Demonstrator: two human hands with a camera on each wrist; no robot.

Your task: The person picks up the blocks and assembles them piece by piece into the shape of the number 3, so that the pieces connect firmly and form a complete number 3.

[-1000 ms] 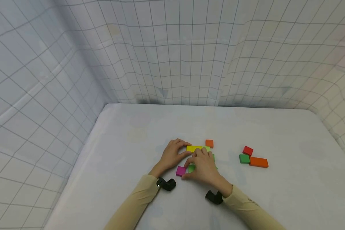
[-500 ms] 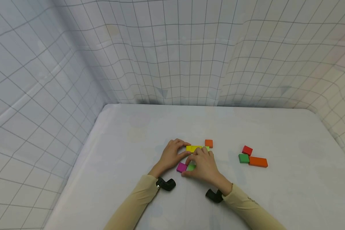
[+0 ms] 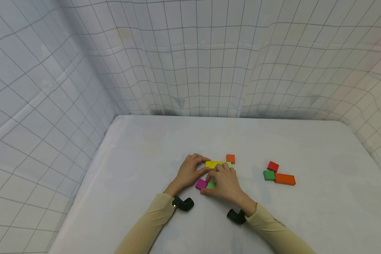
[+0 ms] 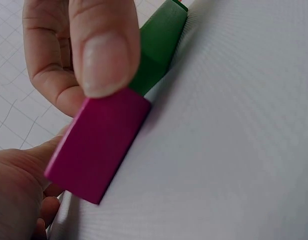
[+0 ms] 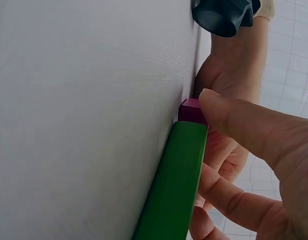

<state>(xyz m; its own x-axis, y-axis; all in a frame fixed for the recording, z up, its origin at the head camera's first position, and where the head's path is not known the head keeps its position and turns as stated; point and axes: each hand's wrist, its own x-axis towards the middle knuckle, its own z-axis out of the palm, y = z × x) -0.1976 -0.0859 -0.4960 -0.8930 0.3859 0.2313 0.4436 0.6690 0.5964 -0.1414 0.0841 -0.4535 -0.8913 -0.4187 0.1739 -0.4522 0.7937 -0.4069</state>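
Observation:
In the head view my left hand (image 3: 189,171) holds the left end of a row of yellow blocks (image 3: 213,164), index finger behind and thumb in front. A light green block (image 3: 229,164) continues this row. My right hand (image 3: 226,182) pinches a magenta block (image 3: 201,184), turned slightly askew beside a green block (image 3: 211,185). The left wrist view has the right thumb (image 4: 106,60) on the magenta block (image 4: 101,145). From the right wrist, a long green block (image 5: 173,175) runs up to the magenta one (image 5: 191,112). The right hand hides much of the arrangement.
An orange cube (image 3: 230,158) sits just behind the row. Farther right lie a red block (image 3: 273,166), a green block (image 3: 269,175) and a long orange block (image 3: 285,179), close together. Grid-patterned curtains (image 3: 190,63) surround the white table (image 3: 152,137).
The magenta block has shifted slightly away from me and to the right, turning as it went. My right fingers moved with it. The left hand keeps its place at the yellow blocks.

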